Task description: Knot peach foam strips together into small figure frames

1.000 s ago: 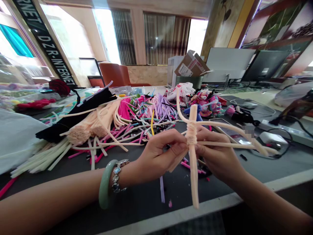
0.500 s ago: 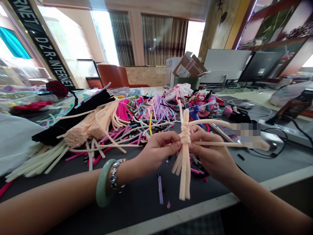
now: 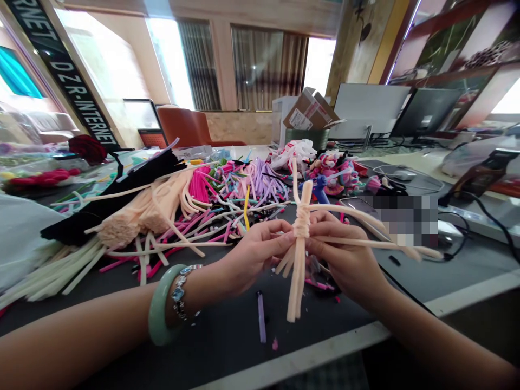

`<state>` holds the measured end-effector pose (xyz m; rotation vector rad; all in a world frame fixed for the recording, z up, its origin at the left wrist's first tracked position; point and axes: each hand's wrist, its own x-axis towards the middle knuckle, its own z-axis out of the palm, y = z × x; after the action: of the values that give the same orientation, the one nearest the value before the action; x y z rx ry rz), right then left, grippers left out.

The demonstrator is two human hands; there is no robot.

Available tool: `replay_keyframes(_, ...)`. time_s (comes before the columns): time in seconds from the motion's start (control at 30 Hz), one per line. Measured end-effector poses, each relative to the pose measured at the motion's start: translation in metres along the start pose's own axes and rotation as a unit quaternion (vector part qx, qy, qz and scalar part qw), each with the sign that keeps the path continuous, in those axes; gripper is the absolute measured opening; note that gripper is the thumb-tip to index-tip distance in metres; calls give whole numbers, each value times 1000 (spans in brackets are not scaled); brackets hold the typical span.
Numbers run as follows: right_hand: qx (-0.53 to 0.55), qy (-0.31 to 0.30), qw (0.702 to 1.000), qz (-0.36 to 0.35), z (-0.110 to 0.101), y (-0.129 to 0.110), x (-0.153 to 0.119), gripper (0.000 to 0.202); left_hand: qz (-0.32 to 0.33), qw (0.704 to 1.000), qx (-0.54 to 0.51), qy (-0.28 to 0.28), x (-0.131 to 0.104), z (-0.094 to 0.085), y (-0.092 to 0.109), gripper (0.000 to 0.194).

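In the head view, a bundle of cream pipe cleaners (image 3: pixel 299 260) stands nearly upright between my hands, with coils wrapped round its middle. My left hand (image 3: pixel 260 249) pinches it from the left, just under the coils. From the right, my right hand (image 3: pixel 345 252) grips the same spot, its thumb against the bundle. Two long strands run out to the right past my right hand, and one thin end rises above the coils. Several shorter ends fan out below. The fingers behind the bundle are partly hidden.
Bunches of cream pipe cleaners (image 3: pixel 138 216) lie at the left beside a black bunch (image 3: pixel 117 189). Pink and lilac pipe cleaners (image 3: pixel 268 181) pile up behind my hands. A blue glue gun (image 3: pixel 319 187) lies beyond them. A purple piece (image 3: pixel 261 317) rests near the table edge (image 3: pixel 317 352).
The bundle's lower end has swung slightly left and it now tilts a little. Both hands keep their hold on it. The whole view has shifted slightly.
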<state>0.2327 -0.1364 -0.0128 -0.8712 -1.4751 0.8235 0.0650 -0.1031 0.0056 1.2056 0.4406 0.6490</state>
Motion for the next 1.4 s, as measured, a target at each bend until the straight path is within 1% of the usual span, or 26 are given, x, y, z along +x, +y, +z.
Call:
replay_keyframes(0.1,-18,8,1000,-10,1,-4,-1,4,-28,999,-30,-28,0,-1,0,27)
replay_keyframes(0.23,-54,10,998,-37,2,-9,-3,6,-35,996,-73,-47,0,-6,-2,25)
replay_keyframes(0.33,-90,-6,995,-52,1,-9,-4,5,-42,991,-103,-73,0,-10,-5,24)
replay_keyframes(0.47,-91,-28,994,-57,-1,-7,-4,4,-66,986,-128,-85,0,-13,-6,19)
replay_keyframes(0.6,-103,-54,992,-45,0,-10,-5,6,-100,981,-136,-100,2,-15,-5,15)
replay_keyframes(0.7,-110,-78,990,-37,0,-14,-5,9,-108,978,-131,-118,2,-17,-6,13)
replay_keyframes(0.77,-109,-88,989,-37,0,-14,-5,10,-106,980,-123,-114,3,-18,-7,16)
replay_keyframes(0.9,-104,-84,990,-32,0,-14,-3,12,-91,988,-105,-65,3,-18,-9,22)
replay_keyframes(0.93,-101,-83,991,-29,0,-14,-2,12,-88,989,-99,-60,4,-18,-9,22)
replay_keyframes(1.03,-105,-84,991,-24,0,-15,-1,13,-82,991,-83,-64,4,-16,-8,22)
replay_keyframes(1.13,-125,-86,988,-38,-1,-16,1,11,-71,993,-65,-72,5,-16,-8,21)
replay_keyframes(1.27,-140,-74,985,-61,-2,-14,3,9,-53,995,-5,-82,6,-16,-12,33)
replay_keyframes(1.4,-113,-60,990,-58,-2,-10,3,7,-26,996,50,-63,7,-15,-14,37)
